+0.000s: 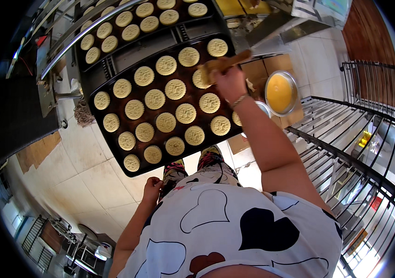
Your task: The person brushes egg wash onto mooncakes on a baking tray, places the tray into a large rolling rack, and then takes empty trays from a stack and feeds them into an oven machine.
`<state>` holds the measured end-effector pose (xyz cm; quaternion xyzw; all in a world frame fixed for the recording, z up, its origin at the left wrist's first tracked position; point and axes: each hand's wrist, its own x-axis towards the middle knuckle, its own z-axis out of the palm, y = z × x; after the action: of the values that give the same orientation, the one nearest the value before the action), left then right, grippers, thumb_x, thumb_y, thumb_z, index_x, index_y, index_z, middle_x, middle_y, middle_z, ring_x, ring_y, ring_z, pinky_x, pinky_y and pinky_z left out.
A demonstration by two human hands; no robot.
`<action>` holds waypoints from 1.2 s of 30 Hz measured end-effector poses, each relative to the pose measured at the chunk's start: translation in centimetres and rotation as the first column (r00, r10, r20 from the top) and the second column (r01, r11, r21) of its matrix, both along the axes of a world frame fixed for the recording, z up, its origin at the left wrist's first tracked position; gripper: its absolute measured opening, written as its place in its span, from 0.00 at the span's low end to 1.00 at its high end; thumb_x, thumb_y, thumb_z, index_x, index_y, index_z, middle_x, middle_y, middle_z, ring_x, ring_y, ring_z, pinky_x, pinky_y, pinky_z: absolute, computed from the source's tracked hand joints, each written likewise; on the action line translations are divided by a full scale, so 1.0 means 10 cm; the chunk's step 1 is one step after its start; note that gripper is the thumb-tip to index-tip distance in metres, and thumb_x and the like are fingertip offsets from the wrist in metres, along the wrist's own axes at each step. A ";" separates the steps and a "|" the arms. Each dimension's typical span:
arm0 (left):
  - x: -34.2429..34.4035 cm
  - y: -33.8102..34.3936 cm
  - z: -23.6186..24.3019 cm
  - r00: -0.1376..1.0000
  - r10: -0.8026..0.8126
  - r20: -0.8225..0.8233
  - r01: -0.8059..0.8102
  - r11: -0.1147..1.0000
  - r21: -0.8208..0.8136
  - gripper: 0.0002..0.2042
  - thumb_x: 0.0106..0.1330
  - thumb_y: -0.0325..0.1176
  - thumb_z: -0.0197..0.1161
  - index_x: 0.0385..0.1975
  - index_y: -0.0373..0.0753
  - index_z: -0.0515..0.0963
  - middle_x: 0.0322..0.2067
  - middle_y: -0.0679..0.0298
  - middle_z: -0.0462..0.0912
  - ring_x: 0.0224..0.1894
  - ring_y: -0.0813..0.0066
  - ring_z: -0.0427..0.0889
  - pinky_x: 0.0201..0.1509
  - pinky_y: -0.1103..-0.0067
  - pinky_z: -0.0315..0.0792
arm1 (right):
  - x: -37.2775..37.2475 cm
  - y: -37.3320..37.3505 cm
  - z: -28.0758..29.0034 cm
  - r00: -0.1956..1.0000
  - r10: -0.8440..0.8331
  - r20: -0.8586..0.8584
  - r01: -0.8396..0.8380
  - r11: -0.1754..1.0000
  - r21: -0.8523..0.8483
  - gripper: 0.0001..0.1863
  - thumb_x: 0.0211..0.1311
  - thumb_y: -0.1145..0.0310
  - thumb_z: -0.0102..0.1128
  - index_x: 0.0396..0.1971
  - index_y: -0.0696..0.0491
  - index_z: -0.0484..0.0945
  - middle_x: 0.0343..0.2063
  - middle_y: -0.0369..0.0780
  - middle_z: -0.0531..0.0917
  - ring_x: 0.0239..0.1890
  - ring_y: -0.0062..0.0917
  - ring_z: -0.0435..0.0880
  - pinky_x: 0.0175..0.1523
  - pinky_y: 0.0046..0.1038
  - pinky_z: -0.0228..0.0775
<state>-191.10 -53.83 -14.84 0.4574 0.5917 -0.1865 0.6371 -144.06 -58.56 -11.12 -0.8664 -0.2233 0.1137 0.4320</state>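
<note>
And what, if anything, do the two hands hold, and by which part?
The right hand holds a brush by its handle, close to the bristles. In the curled left hand, no held thing can be seen.

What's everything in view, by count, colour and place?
Near tray: one, dark, centre
Far tray: one, dark, top
Pastries: many, pale yellow, on both trays
Brush: one, brown, held over near tray
Bowl: one, silver, yellow liquid inside, right of near tray
Cardboard: some, brown, around bowl
Barred frames: several, black, right
Floor tiles: many, cream, left
Shirt: one, white with hearts, bottom
Left hand: one, bare, left of centre
Right hand: one, bare, gripping brush
</note>
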 end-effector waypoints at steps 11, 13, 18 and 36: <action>0.59 -0.46 0.02 0.982 -0.184 -0.051 0.183 0.983 -0.014 0.10 0.59 0.29 0.57 0.38 0.36 0.67 0.30 0.63 0.74 0.26 0.78 0.73 0.26 0.82 0.68 | 1.05 -2.27 -0.31 0.860 -0.488 -0.147 0.510 0.834 0.210 0.21 0.51 0.74 0.58 0.48 0.58 0.71 0.32 0.41 0.82 0.33 0.22 0.81 0.37 0.22 0.72; 0.88 -0.50 0.19 0.959 -0.271 -0.082 0.273 0.962 0.013 0.11 0.58 0.30 0.59 0.38 0.35 0.68 0.32 0.62 0.76 0.31 0.76 0.76 0.33 0.80 0.71 | 1.14 -2.71 -0.58 0.827 -0.562 -0.017 0.562 0.825 0.054 0.21 0.50 0.74 0.57 0.48 0.57 0.72 0.34 0.44 0.82 0.37 0.27 0.83 0.40 0.25 0.73; 0.99 -0.63 0.12 0.925 -0.378 0.032 0.372 0.919 0.129 0.12 0.58 0.29 0.59 0.40 0.36 0.68 0.36 0.61 0.75 0.37 0.74 0.74 0.43 0.79 0.69 | 1.14 -3.02 -0.77 0.840 -0.511 0.185 0.535 0.721 -0.439 0.21 0.51 0.73 0.57 0.48 0.55 0.72 0.33 0.46 0.82 0.34 0.31 0.83 0.38 0.28 0.74; 0.61 -0.52 0.19 0.991 -0.136 0.006 0.136 0.990 0.029 0.11 0.58 0.27 0.57 0.40 0.36 0.67 0.36 0.61 0.75 0.32 0.76 0.76 0.34 0.80 0.70 | 0.39 -2.83 -0.63 0.933 -0.354 0.062 0.333 0.789 -0.516 0.22 0.51 0.68 0.57 0.49 0.57 0.72 0.32 0.49 0.82 0.32 0.36 0.83 0.40 0.30 0.73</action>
<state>-185.03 -59.04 -12.99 0.5067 0.5591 -0.2192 0.6186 -140.19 -86.83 -17.43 -0.9739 -0.0148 0.1058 0.2003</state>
